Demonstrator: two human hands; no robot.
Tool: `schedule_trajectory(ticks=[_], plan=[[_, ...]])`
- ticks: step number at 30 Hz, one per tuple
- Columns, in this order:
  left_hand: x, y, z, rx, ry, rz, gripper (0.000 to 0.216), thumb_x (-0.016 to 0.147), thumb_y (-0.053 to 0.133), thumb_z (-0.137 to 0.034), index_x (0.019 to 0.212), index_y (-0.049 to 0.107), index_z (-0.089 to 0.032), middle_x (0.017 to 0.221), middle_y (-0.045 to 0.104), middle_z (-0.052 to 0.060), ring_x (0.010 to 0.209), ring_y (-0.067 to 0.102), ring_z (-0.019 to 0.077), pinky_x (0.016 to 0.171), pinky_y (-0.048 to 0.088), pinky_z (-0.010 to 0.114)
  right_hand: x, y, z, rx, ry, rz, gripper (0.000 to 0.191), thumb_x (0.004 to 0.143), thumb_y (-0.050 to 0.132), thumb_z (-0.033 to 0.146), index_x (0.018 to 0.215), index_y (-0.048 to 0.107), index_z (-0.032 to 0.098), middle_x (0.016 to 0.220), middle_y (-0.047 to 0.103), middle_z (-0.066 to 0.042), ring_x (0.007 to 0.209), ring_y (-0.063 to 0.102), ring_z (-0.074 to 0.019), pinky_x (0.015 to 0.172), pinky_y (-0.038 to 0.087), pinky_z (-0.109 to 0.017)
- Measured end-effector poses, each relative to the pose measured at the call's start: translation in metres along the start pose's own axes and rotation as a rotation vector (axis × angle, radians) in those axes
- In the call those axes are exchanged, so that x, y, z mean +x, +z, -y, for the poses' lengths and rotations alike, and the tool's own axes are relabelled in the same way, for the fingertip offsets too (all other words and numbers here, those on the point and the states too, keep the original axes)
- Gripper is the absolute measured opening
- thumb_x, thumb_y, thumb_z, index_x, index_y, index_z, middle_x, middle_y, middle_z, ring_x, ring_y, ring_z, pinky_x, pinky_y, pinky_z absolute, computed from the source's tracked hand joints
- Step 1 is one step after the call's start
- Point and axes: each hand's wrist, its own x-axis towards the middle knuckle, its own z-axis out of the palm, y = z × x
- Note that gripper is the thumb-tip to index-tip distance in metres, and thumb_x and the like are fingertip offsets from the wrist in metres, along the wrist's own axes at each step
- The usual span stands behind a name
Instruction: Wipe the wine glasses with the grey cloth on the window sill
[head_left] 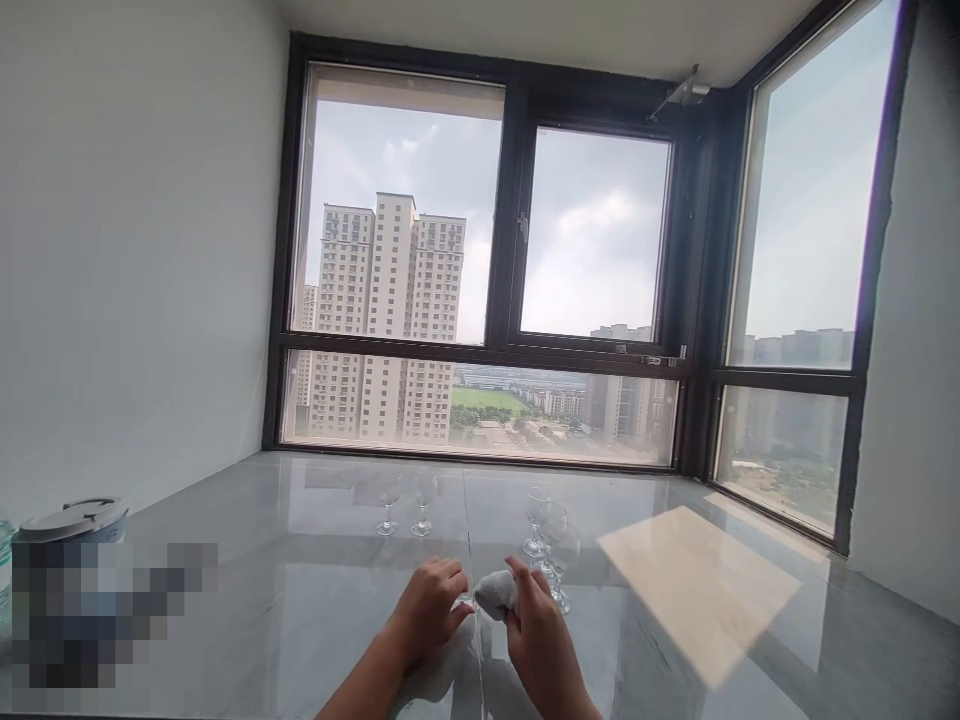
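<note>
My left hand (429, 607) is closed, thumb and fingers pinching a small clear glass (465, 600) that is mostly hidden, apparently a stemmed one. Close on its right, my right hand (541, 632) is wrapped round a bunched grey-white cloth (495, 596), which bulges out towards the left hand. Just beyond the right hand stand several stemmed glasses, among them a far one (535, 522) and a near one (564, 555) partly behind my fingers. Farther off, to the left, two more stemmed glasses, a left one (387, 515) and a right one (422, 513), stand upright.
The glossy grey tiled surface (315, 590) runs back to dark-framed windows (487, 350). A lidded container (75, 520) stands at the left edge beside a greenish clear object, partly blurred out. A sunlit patch lies on the right; walls close both sides.
</note>
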Motion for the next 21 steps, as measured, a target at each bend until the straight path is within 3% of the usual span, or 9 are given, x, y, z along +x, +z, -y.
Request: schedule_trajectory(ticks=[3, 10, 15, 21], plan=[[0.001, 0.0, 0.004, 0.005, -0.011, -0.07, 0.013, 0.088, 0.073, -0.03, 0.086, 0.064, -0.021, 0.09, 0.07, 0.003, 0.082, 0.064, 0.0206, 0.073, 0.044, 0.032, 0.01, -0.002, -0.005, 0.022, 0.144, -0.092, 0.057, 0.078, 0.043, 0.005, 0.131, 0.052, 0.022, 0.11, 0.071, -0.011, 0.103, 0.071, -0.0254, 0.087, 0.058, -0.04], [0.0, -0.003, 0.009, -0.098, -0.112, -0.239, 0.015, 0.096, 0.06, -0.027, 0.082, 0.057, -0.021, 0.08, 0.065, 0.0, 0.072, 0.06, 0.0163, 0.066, 0.039, 0.028, -0.011, 0.006, -0.01, 0.033, 0.232, -0.239, 0.048, 0.086, 0.046, 0.019, 0.134, 0.05, 0.024, 0.12, 0.069, -0.015, 0.114, 0.067, -0.0305, 0.093, 0.056, -0.045], [0.001, -0.003, 0.006, -0.135, -0.101, -0.163, 0.024, 0.095, 0.06, -0.029, 0.072, 0.056, -0.022, 0.074, 0.063, 0.0, 0.071, 0.059, 0.0169, 0.064, 0.037, 0.027, -0.026, 0.021, -0.015, 0.137, 0.323, -0.237, 0.049, 0.084, 0.052, 0.024, 0.133, 0.049, 0.023, 0.103, 0.074, -0.01, 0.095, 0.072, -0.0279, 0.083, 0.058, -0.042], [0.0, -0.002, 0.01, -0.173, -0.092, -0.126, 0.025, 0.095, 0.06, -0.034, 0.074, 0.062, -0.022, 0.082, 0.064, 0.002, 0.077, 0.06, 0.0183, 0.067, 0.042, 0.028, -0.022, 0.018, 0.0, 0.317, 0.252, -0.204, 0.051, 0.088, 0.06, 0.031, 0.137, 0.047, 0.025, 0.103, 0.076, -0.007, 0.084, 0.074, -0.0222, 0.072, 0.059, -0.032]])
